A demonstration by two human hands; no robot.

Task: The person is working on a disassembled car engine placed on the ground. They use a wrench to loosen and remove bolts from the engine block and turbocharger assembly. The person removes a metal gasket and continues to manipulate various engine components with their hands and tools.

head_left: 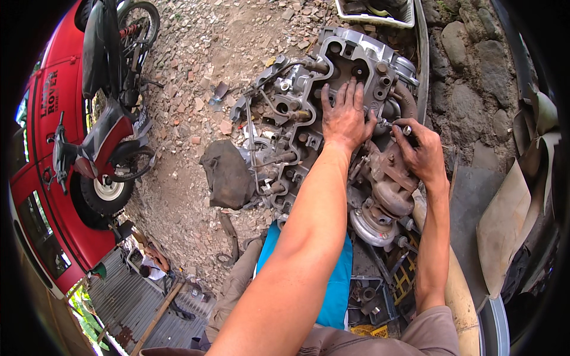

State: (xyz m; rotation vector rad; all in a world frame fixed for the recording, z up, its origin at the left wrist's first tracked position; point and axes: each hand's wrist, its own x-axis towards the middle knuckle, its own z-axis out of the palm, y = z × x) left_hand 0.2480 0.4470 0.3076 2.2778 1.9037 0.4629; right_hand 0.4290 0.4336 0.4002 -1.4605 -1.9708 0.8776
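A large grey engine lies in front of me, its cylinder head side up with pipes and fuel lines along the left edge. My left hand rests on its upper part, fingers stretched out and the thumb toward the right side. My right hand pinches a chrome socket wrench at the engine's right side, beside a bolt area; part of the tool is hidden by the fingers. Just below that hand sits a rusty turbocharger with a round silver housing.
A dark cloth lies left of the engine on rubble ground. A white crate stands at the far end. Stone wall and sheet scraps flank the right. Left are a motorcycle, a red vehicle and another person.
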